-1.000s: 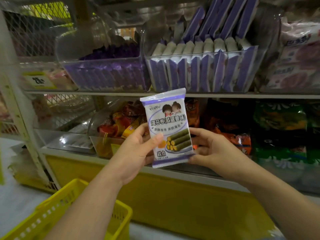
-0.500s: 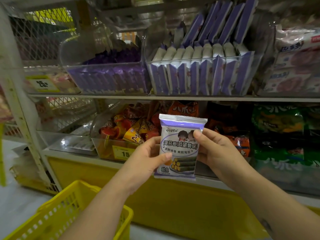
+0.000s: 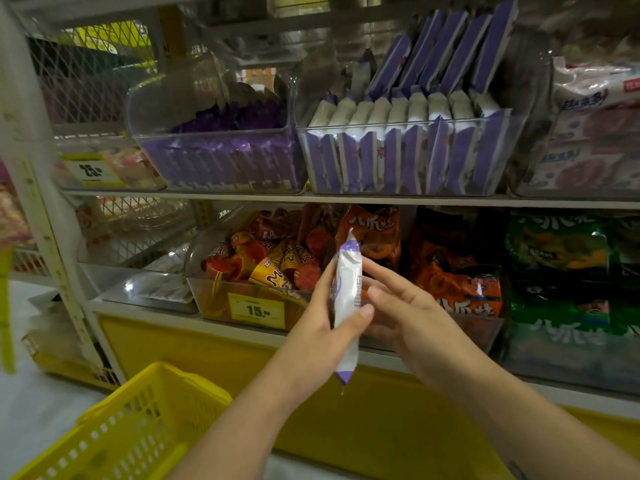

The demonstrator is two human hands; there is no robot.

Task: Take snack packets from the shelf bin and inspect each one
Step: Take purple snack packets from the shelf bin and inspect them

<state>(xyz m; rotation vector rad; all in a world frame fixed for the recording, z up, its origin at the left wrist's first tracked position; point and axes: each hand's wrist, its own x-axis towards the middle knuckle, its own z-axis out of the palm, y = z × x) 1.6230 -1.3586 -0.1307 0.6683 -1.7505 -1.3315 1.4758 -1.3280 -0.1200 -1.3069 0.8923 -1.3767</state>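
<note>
Crowded with clear bins of wrapped snacks, a shop's shelf rack [image 3: 52,258] fills the background, with a bin of purple-and-white packets [image 3: 398,128] on the upper shelf [image 3: 381,199]. In front of the lower shelf [image 3: 145,315], a person's left hand [image 3: 318,327] grips a purple-and-white snack packet [image 3: 346,299] upright and edge-on to the camera, thumb across its near side, fingers behind. The right hand [image 3: 408,313] is beside it, fingers straight and spread, holding nothing; whether they touch the packet cannot be told. A yellow basket [image 3: 138,427] sits at lower left.
</note>
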